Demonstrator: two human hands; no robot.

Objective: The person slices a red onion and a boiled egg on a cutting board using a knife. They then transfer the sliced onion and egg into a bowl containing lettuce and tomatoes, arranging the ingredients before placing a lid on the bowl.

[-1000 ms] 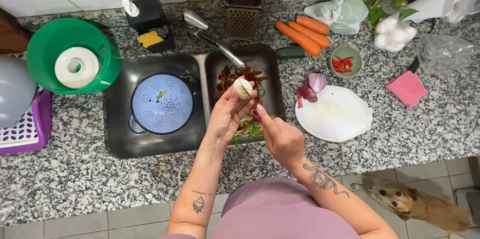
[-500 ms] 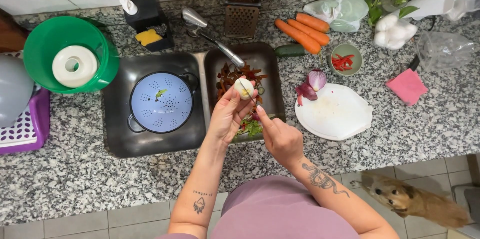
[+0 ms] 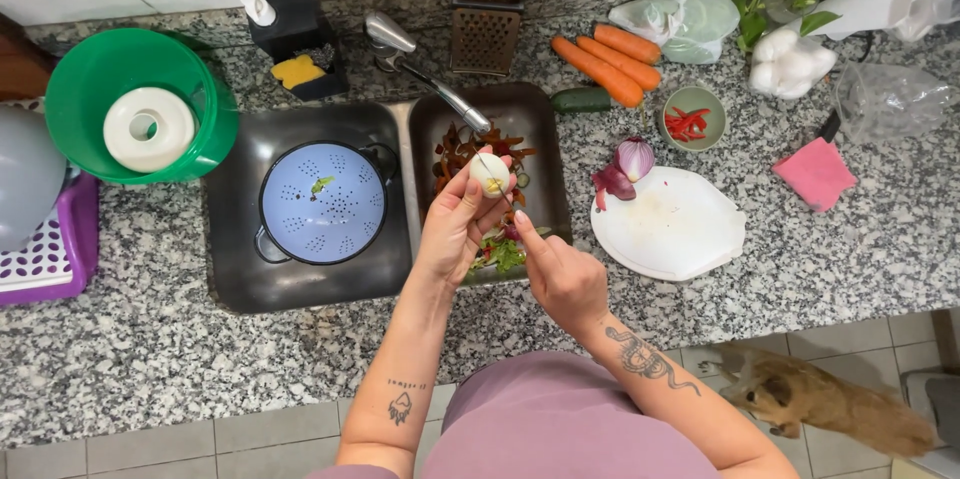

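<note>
1. The left hand point(image 3: 455, 229) pinches a pale, peeled onion point(image 3: 490, 175) between fingertips and thumb, held above the right sink basin point(image 3: 545, 139), which holds vegetable scraps point(image 3: 470, 151).
2. The right hand point(image 3: 562, 277) is closed around a knife whose thin blade point(image 3: 487, 174) lies across the onion; the handle is hidden inside the fist, and the blade is hard to trace against the scraps.
3. The tap spout point(image 3: 440, 94) reaches over the basin just beyond the onion.
4. A blue colander point(image 3: 322, 203) sits in the left sink basin, its base hidden.
5. To the right lie a white cutting board point(image 3: 668, 224) with a red onion half point(image 3: 634, 158) at its far edge, and farther off three carrots point(image 3: 610, 59).
6. A dog point(image 3: 830, 404) on the floor is partly cut off by the frame's lower right edge.
7. Compared with half a second earlier, the hands and onion remain over the same basin with no clear shift; the dog has moved slightly.
</note>
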